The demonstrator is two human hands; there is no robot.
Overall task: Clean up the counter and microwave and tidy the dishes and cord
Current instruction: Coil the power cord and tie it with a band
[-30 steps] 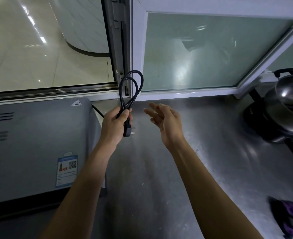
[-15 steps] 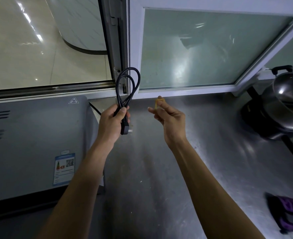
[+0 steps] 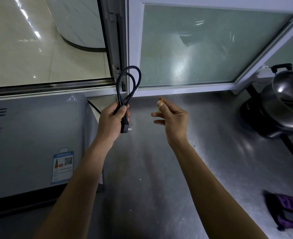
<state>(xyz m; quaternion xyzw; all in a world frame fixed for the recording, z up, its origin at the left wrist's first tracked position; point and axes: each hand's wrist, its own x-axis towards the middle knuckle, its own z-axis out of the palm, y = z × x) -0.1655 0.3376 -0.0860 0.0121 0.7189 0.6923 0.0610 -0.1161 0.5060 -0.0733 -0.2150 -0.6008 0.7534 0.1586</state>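
Two bare forearms are reaching forward over the steel worktop (image 3: 159, 178), both hands raised above its rear portion.

The left hand (image 3: 112, 120) is gripping the black cord (image 3: 127, 87) in a closed fist. The fingers (image 3: 123, 109) are wrapping round the gathered strands, with the thumb pressing across the front. Two loops of the cord are standing up out of the fist toward the window frame (image 3: 130, 49). The plug (image 3: 125, 127) is hanging below the fist with its prongs pointing right. A further run of cord is passing from the hand toward the rear edge of the worktop, behind the microwave (image 3: 35, 140).

The right hand (image 3: 172, 118) is being held just beside the left, apart from it, back of the hand toward the camera. Its thumb and forefinger are pinching a thin yellow rubber band (image 3: 160, 104); the other fingers are extending loosely to the left.

The microwave is occupying the left side of the worktop, its grey casing showing vents, a heat warning triangle and a label with a QR code. A steel pot (image 3: 287, 100) is standing at the right rear corner. A purple cloth (image 3: 290, 211) is lying near the right front edge.
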